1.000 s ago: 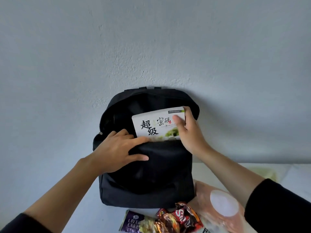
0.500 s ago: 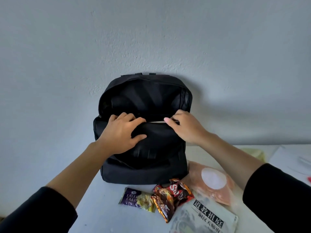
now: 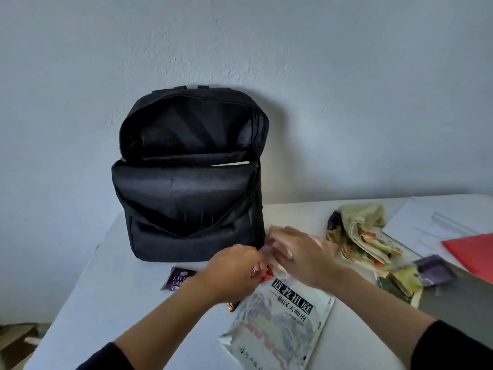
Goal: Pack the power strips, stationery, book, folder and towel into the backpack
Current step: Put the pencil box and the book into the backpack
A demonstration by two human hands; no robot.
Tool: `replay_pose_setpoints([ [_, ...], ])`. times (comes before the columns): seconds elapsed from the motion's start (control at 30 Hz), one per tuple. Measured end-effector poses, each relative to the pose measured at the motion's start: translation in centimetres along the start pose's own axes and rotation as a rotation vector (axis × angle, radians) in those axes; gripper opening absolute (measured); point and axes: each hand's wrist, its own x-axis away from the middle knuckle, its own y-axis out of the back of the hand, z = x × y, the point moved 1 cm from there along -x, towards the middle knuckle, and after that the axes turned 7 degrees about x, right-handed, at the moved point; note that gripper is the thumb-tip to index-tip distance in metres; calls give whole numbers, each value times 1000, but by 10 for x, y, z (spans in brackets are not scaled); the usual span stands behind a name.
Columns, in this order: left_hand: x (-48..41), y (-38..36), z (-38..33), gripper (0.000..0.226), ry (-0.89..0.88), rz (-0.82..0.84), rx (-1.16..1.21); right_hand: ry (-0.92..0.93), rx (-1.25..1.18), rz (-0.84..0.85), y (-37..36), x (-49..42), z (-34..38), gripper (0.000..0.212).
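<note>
The black backpack (image 3: 186,204) stands open against the wall, and the white edge of a book (image 3: 229,163) shows inside its main compartment. Both hands are low in front of it, blurred by motion. My right hand (image 3: 301,255) lies over a pale pink packet (image 3: 276,232) and seems to grip it. My left hand (image 3: 232,271) has curled fingers touching that packet's edge, above a red snack wrapper (image 3: 268,275). A grey book with a black title block (image 3: 280,324) lies flat under my wrists. A yellowish towel (image 3: 362,214) and a red folder (image 3: 472,249) lie to the right.
A purple cake packet (image 3: 177,279) lies left of my left hand. Colourful wrappers (image 3: 370,247), a purple packet (image 3: 434,268) and white sheets with a clear sleeve (image 3: 437,220) fill the table's right side. The table's left edge (image 3: 88,263) drops off beside the backpack.
The white book went fully into the backpack. Both hands left the bag's opening and came down to the packets in front of it. The view tilted down, showing more of the table.
</note>
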Motion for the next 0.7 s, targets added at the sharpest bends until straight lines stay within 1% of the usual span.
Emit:
replay_pose_setpoints([
  [0.03, -2, -14, -6, 18, 27, 61, -45, 20, 59, 80, -5, 11, -10, 17],
  [0.1, -1, -29, -8, 24, 68, 115, -135, 57, 148, 159, -13, 22, -23, 22],
  [0.2, -5, -37, -14, 39, 113, 105, -261, 85, 245, 121, -11, 37, -40, 24],
  [0.27, -8, -41, -19, 44, 168, 112, -308, 95, 332, 92, -8, 44, -48, 19],
  [0.37, -10, -47, -27, 53, 254, 142, -325, 59, 452, 67, -5, 52, -55, 12],
  [0.4, -10, -48, -29, 56, 275, 148, -321, 44, 478, 70, -3, 55, -56, 15],
  [0.43, -11, -48, -31, 56, 296, 153, -311, 31, 498, 97, -1, 57, -54, 25],
  [0.5, -12, -45, -35, 53, 335, 160, -274, 25, 547, 207, 5, 57, -45, 47],
  [0.57, -12, -42, -38, 50, 366, 179, -246, -17, 582, 365, 10, 56, -36, 58],
  [0.6, -12, -42, -39, 50, 376, 191, -243, -42, 606, 418, 10, 56, -32, 62],
  [0.7, -10, -44, -41, 52, 379, 218, -257, -126, 618, 484, 7, 57, -27, 73],
])
